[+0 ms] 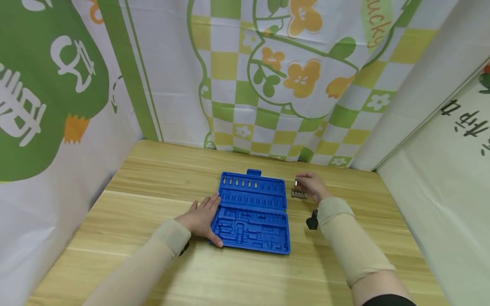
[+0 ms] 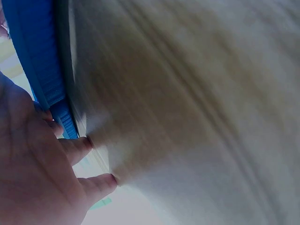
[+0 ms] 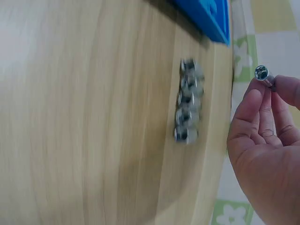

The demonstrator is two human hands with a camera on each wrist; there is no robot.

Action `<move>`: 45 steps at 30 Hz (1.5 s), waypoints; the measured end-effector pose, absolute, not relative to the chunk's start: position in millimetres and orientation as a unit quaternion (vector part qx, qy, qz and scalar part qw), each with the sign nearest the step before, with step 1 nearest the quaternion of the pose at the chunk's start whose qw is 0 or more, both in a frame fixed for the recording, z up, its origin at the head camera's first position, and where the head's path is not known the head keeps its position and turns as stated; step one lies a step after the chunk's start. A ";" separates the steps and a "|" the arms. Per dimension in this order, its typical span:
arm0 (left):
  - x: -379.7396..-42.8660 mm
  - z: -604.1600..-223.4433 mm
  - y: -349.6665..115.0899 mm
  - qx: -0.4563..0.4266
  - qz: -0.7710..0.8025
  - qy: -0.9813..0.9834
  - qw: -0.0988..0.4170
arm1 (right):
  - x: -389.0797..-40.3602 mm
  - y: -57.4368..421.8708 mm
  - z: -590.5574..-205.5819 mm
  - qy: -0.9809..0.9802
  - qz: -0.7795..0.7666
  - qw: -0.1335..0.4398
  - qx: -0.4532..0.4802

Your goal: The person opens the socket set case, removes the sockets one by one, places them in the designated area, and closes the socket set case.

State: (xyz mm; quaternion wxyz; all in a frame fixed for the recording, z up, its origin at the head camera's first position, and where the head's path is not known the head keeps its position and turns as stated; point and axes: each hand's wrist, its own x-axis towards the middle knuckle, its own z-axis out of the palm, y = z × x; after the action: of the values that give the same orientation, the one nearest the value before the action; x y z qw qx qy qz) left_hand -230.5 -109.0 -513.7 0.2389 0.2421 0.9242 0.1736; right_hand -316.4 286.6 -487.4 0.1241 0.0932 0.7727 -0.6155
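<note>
A blue plastic tool case (image 1: 254,251) lies unfolded on the table. Several small metal pieces (image 1: 237,182) stand in a row at the left of its far half; its other moulded slots hold nothing. My left hand (image 1: 199,219) rests against the case's left side, fingers extended and thumb at the near corner. Right of the case, my right hand (image 1: 313,186) pinches a small silver socket (image 3: 262,73) between thumb and fingertips, above the table, its hollow end showing. Just below, several similar sockets (image 3: 187,101) sit side by side on the wood.
The wooden table (image 1: 145,170) reaches back to a patterned curtain (image 1: 275,106). White printed sheets hang at the left (image 1: 57,204) and right (image 1: 440,178). The case's latch tab (image 1: 254,172) sticks out at its far edge.
</note>
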 end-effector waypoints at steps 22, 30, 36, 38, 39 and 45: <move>-230.3 -513.2 -107.8 0.243 0.171 0.925 0.237 | -296.1 326.7 -497.9 0.866 -0.469 0.117 0.127; -231.5 -512.9 -108.7 0.244 0.169 0.926 0.236 | -300.7 324.9 -504.0 0.882 -0.438 0.113 0.133; -231.9 -512.4 -109.1 0.242 0.167 0.926 0.235 | -302.7 325.2 -504.4 0.897 -0.409 0.111 0.125; -232.3 -513.0 -109.2 0.241 0.168 0.926 0.236 | -303.0 325.0 -505.3 0.899 -0.405 0.112 0.124; -232.5 -513.5 -109.2 0.241 0.167 0.926 0.236 | -303.1 324.8 -505.8 0.899 -0.404 0.113 0.125; -231.8 -513.8 -109.1 0.241 0.170 0.925 0.238 | -300.5 323.9 -507.7 0.904 -0.391 0.123 0.120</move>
State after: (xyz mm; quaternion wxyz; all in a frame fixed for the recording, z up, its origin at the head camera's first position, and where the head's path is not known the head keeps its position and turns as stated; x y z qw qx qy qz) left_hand -231.8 -109.1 -513.8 0.2384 0.2406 0.9255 0.1696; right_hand -300.5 323.9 -507.7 0.1225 0.1200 0.9041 -0.3913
